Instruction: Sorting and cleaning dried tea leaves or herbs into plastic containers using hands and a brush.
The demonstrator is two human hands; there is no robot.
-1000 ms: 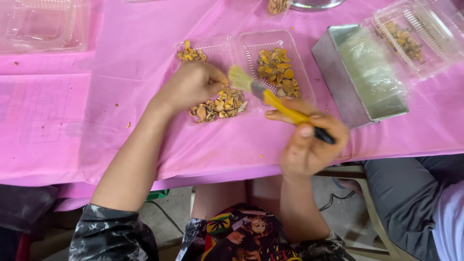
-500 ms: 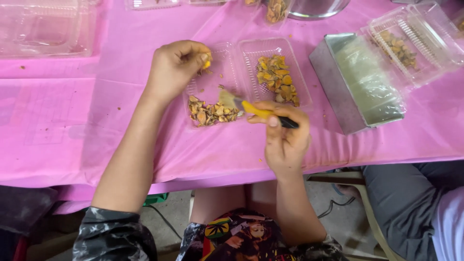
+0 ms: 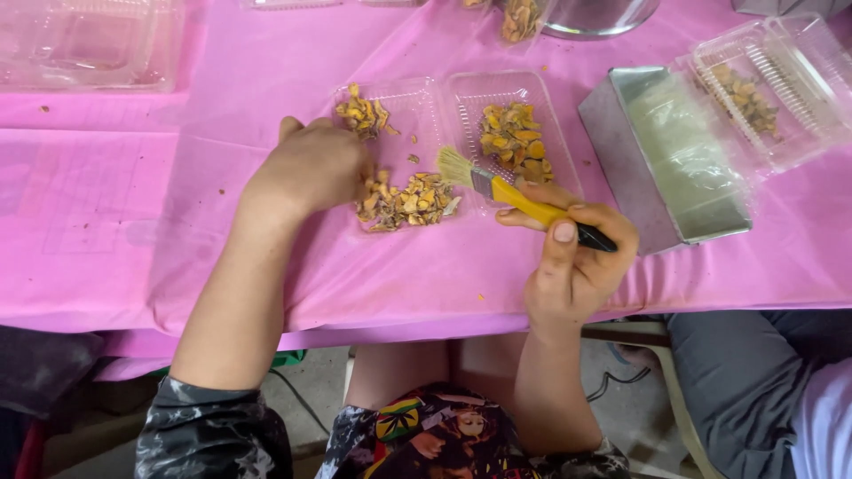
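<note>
my right hand is closed around the yellow handle of a brush, its pale bristles tilted over the clear tray on the pink cloth. my left hand is curled at the tray's left edge, touching the dried orange chips; i cannot tell if it pinches one. farther right sit a metal tin and another clear box.

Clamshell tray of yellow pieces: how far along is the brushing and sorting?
Looks done: a pile in the right compartment and a small heap at the left compartment's far end. In hand: the right hand holds the brush; the left hand touches the near pile, which is left.
</note>
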